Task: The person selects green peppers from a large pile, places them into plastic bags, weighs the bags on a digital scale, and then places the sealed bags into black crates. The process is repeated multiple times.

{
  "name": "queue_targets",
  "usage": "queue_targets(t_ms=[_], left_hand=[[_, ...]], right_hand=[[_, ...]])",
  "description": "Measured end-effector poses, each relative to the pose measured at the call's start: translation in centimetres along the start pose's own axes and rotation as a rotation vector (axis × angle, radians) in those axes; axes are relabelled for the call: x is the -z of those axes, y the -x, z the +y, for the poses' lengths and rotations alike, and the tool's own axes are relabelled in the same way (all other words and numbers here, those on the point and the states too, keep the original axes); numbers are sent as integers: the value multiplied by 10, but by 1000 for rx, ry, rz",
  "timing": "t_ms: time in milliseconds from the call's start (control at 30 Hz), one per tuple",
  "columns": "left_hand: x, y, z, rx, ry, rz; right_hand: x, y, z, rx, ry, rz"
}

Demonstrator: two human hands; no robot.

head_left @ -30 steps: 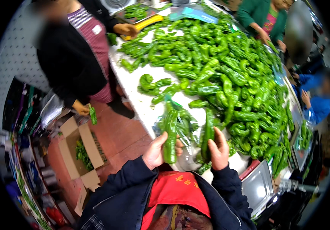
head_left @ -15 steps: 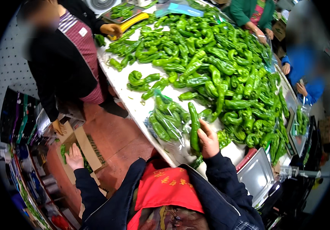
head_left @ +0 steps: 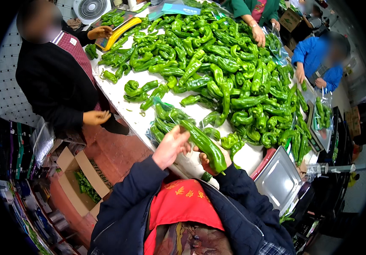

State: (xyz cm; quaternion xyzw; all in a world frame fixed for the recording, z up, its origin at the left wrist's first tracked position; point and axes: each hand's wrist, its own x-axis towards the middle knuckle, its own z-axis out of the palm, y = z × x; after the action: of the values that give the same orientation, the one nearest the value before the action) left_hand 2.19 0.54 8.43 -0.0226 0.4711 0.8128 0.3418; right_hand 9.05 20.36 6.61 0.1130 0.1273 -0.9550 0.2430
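Observation:
A long green pepper [head_left: 206, 145] lies slantwise in my right hand [head_left: 213, 160], whose fingers curl under its near end. My left hand [head_left: 172, 146] is beside the pepper's far end, slightly blurred, its fingers apart and with nothing visible in them. Just beyond it, a clear plastic bag [head_left: 154, 127] of green peppers rests on the white table [head_left: 127, 112], partly covered by my left hand. Loose green peppers [head_left: 234, 80] are heaped across the table beyond both hands.
A cardboard box [head_left: 70, 182] with peppers inside stands on the red floor at left. A co-worker [head_left: 55, 85] stands at the table's left edge near a yellow scale [head_left: 121, 34]. Others work across the table. A metal tray [head_left: 278, 180] lies at right.
My left hand has risen from beside the cardboard box to the table, near the pepper. My right hand has turned the pepper from upright to slanting. The co-worker's lower hand has moved up from the box.

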Motion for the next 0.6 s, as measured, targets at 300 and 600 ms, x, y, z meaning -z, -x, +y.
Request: queue_targets(t_ms=[300,600], left_hand=[[-10,-22,-5,-190,13,74],[-10,-21,-16,-288,-411,144]], right_hand=[[-5,34,-6,-12,120,69],[-3,73,-11,151,266,135]])
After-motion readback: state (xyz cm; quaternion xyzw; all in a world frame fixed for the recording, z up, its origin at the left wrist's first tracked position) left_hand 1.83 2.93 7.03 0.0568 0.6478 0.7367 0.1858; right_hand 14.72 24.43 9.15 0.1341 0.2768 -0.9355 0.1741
